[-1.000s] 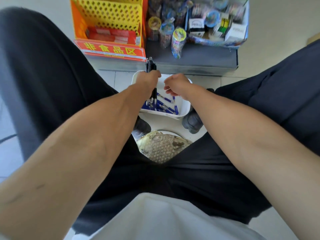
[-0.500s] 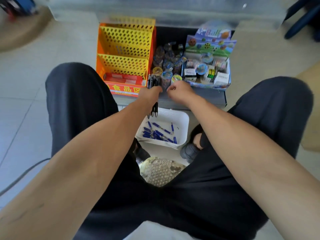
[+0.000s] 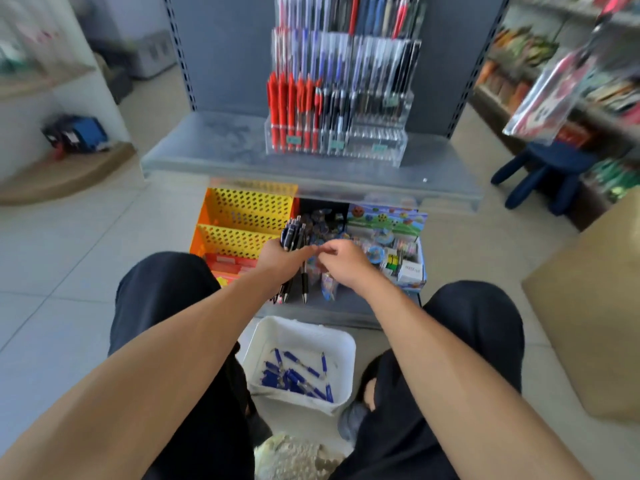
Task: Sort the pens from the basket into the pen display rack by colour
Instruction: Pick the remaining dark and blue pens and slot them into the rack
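Observation:
My left hand [image 3: 277, 259] grips a bundle of black pens [image 3: 292, 237], their tips pointing down past my wrist. My right hand [image 3: 341, 261] is beside it with curled fingers, its fingertips meeting the left hand's; whether it pinches a pen is unclear. Below, on the floor between my knees, the white basket [image 3: 341, 341] holds several blue pens [image 3: 294, 375]. The clear pen display rack [image 3: 377, 147] stands on the grey shelf [image 3: 214, 147], with red pens [image 3: 291, 109] at its lower left and black pens beside them.
A yellow-orange perforated bin [image 3: 242, 220] and a box of small toys [image 3: 391, 247] sit on the lower shelf behind my hands. A blue stool [image 3: 550, 174] and a cardboard box [image 3: 595, 306] are at the right. My knees flank the basket.
My view has tilted up, bringing the display rack into sight. Both hands have lifted away from the basket, the left still carrying the black pens.

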Available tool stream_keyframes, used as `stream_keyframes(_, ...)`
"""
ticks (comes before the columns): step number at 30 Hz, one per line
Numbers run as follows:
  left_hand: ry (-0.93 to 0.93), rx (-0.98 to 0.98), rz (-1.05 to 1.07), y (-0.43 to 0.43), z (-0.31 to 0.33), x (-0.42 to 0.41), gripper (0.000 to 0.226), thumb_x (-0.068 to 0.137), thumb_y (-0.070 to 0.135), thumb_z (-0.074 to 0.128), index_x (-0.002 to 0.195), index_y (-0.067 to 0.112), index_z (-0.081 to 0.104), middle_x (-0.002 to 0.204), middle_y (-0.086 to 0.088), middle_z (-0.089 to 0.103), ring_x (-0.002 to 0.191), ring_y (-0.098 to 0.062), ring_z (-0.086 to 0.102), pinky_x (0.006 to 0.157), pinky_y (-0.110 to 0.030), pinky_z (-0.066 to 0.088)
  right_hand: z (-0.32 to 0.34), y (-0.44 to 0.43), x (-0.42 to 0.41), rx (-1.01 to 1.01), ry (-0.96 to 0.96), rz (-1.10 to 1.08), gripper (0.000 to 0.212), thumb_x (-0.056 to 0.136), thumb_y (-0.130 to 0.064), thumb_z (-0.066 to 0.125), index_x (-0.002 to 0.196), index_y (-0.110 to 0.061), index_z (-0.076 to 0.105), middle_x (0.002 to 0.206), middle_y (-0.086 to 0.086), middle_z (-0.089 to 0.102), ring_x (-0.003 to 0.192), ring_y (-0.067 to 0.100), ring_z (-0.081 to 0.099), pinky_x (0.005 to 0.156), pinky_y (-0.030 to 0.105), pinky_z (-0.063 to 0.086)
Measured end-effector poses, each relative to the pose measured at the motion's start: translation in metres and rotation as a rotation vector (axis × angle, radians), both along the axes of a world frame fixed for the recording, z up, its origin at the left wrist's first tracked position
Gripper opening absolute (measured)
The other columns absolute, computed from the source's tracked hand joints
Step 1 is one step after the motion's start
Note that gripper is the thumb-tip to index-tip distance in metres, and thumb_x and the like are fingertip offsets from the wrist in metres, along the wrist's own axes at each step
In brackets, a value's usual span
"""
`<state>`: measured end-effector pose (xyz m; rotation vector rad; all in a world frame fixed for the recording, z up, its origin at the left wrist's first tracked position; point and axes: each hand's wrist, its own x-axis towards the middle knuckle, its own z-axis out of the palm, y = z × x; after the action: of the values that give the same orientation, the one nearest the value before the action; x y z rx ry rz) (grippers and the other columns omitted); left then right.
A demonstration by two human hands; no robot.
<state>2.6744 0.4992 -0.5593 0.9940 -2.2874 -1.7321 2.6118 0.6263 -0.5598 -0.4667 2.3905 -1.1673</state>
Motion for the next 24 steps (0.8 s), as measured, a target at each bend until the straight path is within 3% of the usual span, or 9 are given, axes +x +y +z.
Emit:
stream_keyframes(2, 0.039, -0.024, 0.007, -0.001, 0.012, -0.006, 0.038, 0.083, 0.041, 0.080, 0.096, 0.009, 0.063, 0.100, -0.011, 0.070, 0.076, -0.017, 0.060, 0.063, -0.027, 0.045, 0.003, -0.009, -0.003, -0.105, -0.044, -0.026, 0.015, 0.087, -0.030, 0.057, 0.085, -0.026, 0.072, 0.092, 0.002, 0.077, 0.092, 0.023, 0.072, 0.090, 0.045, 0.058)
stream_keyframes(4, 0.076, 0.005, 0.023, -0.005, 0.022, -0.016, 0.042, 0.083, 0.040, 0.080, 0.106, 0.009, 0.064, 0.109, -0.012, 0.069, 0.085, -0.021, 0.065, 0.070, -0.026, 0.050, 0.008, -0.018, -0.009, -0.174, -0.060, -0.020, 0.019, 0.090, -0.027, 0.056, 0.091, -0.020, 0.074, 0.090, 0.001, 0.077, 0.087, 0.018, 0.073, 0.085, 0.041, 0.059)
stream_keyframes(6, 0.151, 0.074, 0.028, -0.010, 0.032, -0.027, 0.026, 0.084, 0.032, 0.081, 0.087, 0.014, 0.063, 0.092, -0.010, 0.070, 0.071, -0.016, 0.066, 0.058, -0.022, 0.055, 0.018, -0.024, -0.017, -0.239, -0.068, -0.028, 0.019, 0.095, -0.019, 0.055, 0.093, -0.016, 0.074, 0.089, 0.002, 0.078, 0.082, 0.015, 0.074, 0.078, 0.034, 0.059)
stream_keyframes(8, 0.211, 0.075, 0.027, -0.016, 0.044, -0.037, 0.023, 0.085, 0.030, 0.081, 0.081, 0.017, 0.063, 0.079, -0.004, 0.070, 0.064, -0.012, 0.065, 0.051, -0.019, 0.054, 0.031, -0.030, -0.028, -0.289, -0.058, -0.029, 0.019, 0.094, -0.019, 0.057, 0.089, -0.017, 0.075, 0.087, 0.000, 0.078, 0.084, 0.016, 0.074, 0.079, 0.035, 0.059)
stream_keyframes(11, 0.277, 0.021, 0.004, -0.030, 0.057, -0.055, 0.023, 0.085, 0.034, 0.080, 0.089, 0.014, 0.070, 0.082, -0.002, 0.074, 0.073, -0.016, 0.072, 0.060, -0.022, 0.058, 0.054, -0.037, -0.049, -0.304, -0.001, 0.004, 0.016, 0.091, -0.023, 0.061, 0.089, -0.017, 0.076, 0.084, 0.001, 0.078, 0.085, 0.020, 0.075, 0.082, 0.042, 0.059)
stream_keyframes(14, 0.375, -0.047, -0.015, -0.043, 0.068, -0.072, 0.021, 0.086, 0.034, 0.079, 0.091, 0.015, 0.072, 0.083, 0.001, 0.076, 0.079, -0.015, 0.073, 0.072, -0.030, 0.060, 0.079, -0.040, -0.069, -0.313, 0.019, 0.105, 0.011, 0.094, -0.013, 0.063, 0.094, -0.016, 0.073, 0.088, 0.003, 0.078, 0.079, 0.019, 0.077, 0.075, 0.035, 0.062)
stream_keyframes(17, 0.458, -0.088, -0.001, -0.051, 0.075, -0.085, 0.017, 0.086, 0.034, 0.079, 0.086, 0.018, 0.072, 0.078, 0.005, 0.076, 0.073, -0.007, 0.072, 0.070, -0.030, 0.059, 0.100, -0.043, -0.085, -0.327, -0.023, 0.210, 0.012, 0.093, -0.003, 0.066, 0.100, -0.011, 0.072, 0.090, 0.003, 0.078, 0.079, 0.019, 0.077, 0.072, 0.029, 0.062)
stream_keyframes(20, 0.541, -0.103, 0.031, -0.056, 0.080, -0.098, 0.016, 0.087, 0.036, 0.078, 0.087, 0.020, 0.073, 0.081, 0.003, 0.077, 0.077, -0.010, 0.074, 0.074, -0.038, 0.062, 0.117, -0.051, -0.102, -0.361, -0.073, 0.221, 0.014, 0.090, 0.005, 0.067, 0.098, -0.006, 0.072, 0.084, 0.003, 0.077, 0.076, 0.017, 0.077, 0.065, 0.023, 0.060)
stream_keyframes(24, 0.596, -0.070, 0.045, -0.058, 0.070, -0.106, 0.018, 0.092, 0.038, 0.072, 0.095, 0.020, 0.073, 0.087, 0.002, 0.077, 0.083, -0.013, 0.074, 0.077, -0.043, 0.062, 0.121, -0.057, -0.114, -0.321, -0.057, 0.231, 0.017, 0.087, 0.003, 0.070, 0.095, -0.010, 0.075, 0.082, 0.004, 0.078, 0.073, 0.016, 0.076, 0.065, 0.027, 0.061)
